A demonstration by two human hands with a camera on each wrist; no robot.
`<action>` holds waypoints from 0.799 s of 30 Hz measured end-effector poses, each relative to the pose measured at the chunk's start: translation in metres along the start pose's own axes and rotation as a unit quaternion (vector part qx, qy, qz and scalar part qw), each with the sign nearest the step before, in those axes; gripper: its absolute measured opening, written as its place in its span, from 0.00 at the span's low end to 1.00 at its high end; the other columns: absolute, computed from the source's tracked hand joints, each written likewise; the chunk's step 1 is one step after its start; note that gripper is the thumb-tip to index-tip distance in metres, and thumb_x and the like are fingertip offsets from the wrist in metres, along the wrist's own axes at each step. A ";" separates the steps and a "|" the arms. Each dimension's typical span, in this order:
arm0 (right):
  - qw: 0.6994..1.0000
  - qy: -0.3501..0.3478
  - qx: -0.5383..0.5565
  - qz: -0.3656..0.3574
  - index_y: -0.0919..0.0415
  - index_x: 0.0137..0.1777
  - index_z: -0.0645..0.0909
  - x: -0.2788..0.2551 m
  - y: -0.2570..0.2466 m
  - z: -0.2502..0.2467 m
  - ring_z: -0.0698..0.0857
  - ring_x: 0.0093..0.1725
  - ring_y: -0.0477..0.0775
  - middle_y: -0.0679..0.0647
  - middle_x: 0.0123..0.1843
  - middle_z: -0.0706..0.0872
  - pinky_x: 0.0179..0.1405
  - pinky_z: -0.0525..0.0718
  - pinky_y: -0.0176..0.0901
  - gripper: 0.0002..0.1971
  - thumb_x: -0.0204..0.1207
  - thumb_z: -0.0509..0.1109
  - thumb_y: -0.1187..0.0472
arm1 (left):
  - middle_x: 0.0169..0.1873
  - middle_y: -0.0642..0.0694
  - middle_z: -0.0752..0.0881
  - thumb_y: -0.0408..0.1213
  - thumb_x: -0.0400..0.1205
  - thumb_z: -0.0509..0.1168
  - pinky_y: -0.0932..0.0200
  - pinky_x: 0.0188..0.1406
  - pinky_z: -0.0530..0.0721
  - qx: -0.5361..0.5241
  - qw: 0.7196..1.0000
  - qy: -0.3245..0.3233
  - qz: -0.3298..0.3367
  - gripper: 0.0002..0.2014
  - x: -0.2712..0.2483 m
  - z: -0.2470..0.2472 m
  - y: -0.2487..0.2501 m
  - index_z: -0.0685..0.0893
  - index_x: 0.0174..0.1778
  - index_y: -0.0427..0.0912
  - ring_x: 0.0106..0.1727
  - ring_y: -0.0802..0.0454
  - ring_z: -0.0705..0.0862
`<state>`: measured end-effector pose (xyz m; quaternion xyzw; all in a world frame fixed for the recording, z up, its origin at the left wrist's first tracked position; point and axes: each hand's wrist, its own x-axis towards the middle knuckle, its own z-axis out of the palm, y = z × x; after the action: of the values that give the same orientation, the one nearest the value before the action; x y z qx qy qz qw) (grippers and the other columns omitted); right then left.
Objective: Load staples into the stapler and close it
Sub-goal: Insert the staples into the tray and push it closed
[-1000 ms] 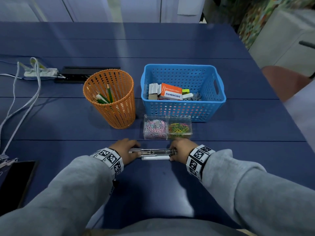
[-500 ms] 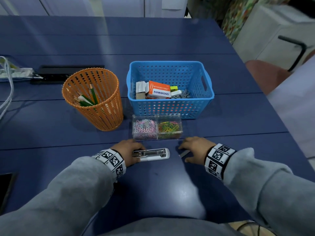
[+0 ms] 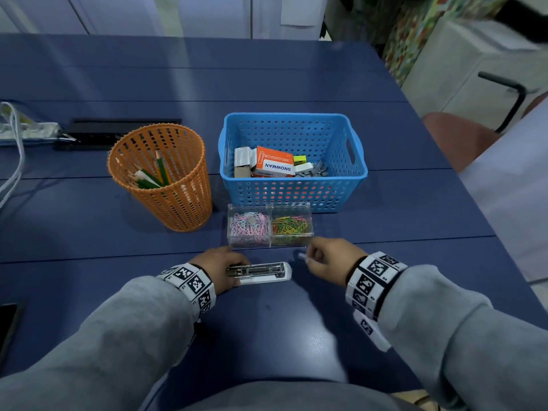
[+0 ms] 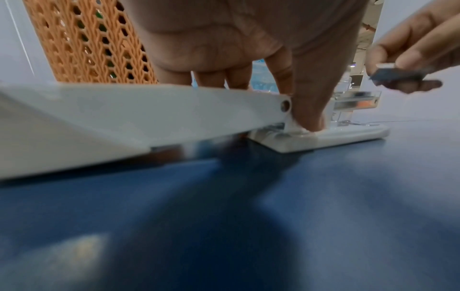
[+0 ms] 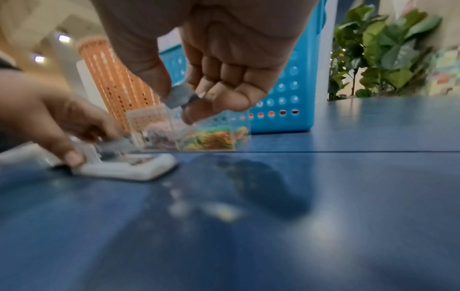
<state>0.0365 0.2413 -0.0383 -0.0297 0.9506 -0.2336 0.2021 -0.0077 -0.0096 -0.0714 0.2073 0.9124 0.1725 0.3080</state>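
Observation:
A white stapler (image 3: 261,272) lies opened flat on the blue table, its metal magazine facing up. My left hand (image 3: 234,269) grips its hinge end, and in the left wrist view the thumb (image 4: 308,110) presses beside the hinge pin while the white lid (image 4: 124,118) stretches back toward the camera. My right hand (image 3: 308,259) hovers just right of the stapler's tip, a little above the table. It pinches a short grey strip of staples (image 3: 303,256) between thumb and fingers. The strip (image 5: 179,97) shows clearly in the right wrist view, apart from the stapler (image 5: 129,167).
A clear two-part box of paper clips (image 3: 269,226) sits right behind the hands. Behind it stand a blue basket (image 3: 292,118) with small boxes and an orange mesh cup (image 3: 166,179) of pencils. Cables (image 3: 14,149) lie far left, a dark phone (image 3: 7,321) at the near left edge.
My right hand left the stapler's right end, went to the table beside it, and now holds a strip of staples lifted off the surface. The left hand stayed on the stapler.

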 end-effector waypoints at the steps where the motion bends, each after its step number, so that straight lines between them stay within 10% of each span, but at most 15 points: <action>1: 1.000 0.011 0.025 -0.010 0.57 0.47 0.80 0.001 -0.006 0.000 0.84 0.45 0.57 0.57 0.47 0.88 0.47 0.83 0.46 0.09 0.73 0.66 0.54 | 0.60 0.44 0.80 0.39 0.74 0.70 0.51 0.68 0.76 0.000 1.000 -0.001 0.000 0.19 0.000 0.000 0.000 0.80 0.61 0.53 0.63 0.46 0.78; 14: 0.989 0.015 0.142 -0.031 0.60 0.43 0.85 0.017 -0.028 0.019 0.81 0.38 0.47 0.40 0.38 0.80 0.42 0.80 0.33 0.07 0.65 0.74 0.66 | 0.58 0.45 0.80 0.42 0.74 0.70 0.47 0.66 0.78 -0.003 1.000 0.006 -0.001 0.17 -0.002 0.001 0.000 0.80 0.59 0.57 0.60 0.46 0.79; 19: 0.988 0.011 0.150 -0.027 0.42 0.29 0.74 0.018 -0.032 0.021 0.87 0.45 0.56 0.56 0.47 0.90 0.49 0.87 0.47 0.16 0.65 0.71 0.66 | 0.57 0.46 0.80 0.41 0.74 0.70 0.47 0.66 0.79 -0.006 1.000 0.005 0.001 0.17 -0.002 0.000 -0.001 0.80 0.59 0.57 0.60 0.46 0.80; 24: 0.990 0.002 0.135 -0.041 0.49 0.41 0.81 0.017 -0.035 0.020 0.86 0.45 0.57 0.55 0.44 0.88 0.49 0.84 0.43 0.08 0.68 0.69 0.65 | 0.58 0.46 0.80 0.42 0.74 0.70 0.48 0.66 0.78 0.000 1.000 -0.002 -0.001 0.18 0.000 0.000 -0.001 0.80 0.60 0.58 0.61 0.47 0.79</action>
<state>0.0278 0.1989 -0.0449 -0.0406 0.9090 -0.3676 0.1922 -0.0078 -0.0107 -0.0716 0.2063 0.9120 0.1718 0.3100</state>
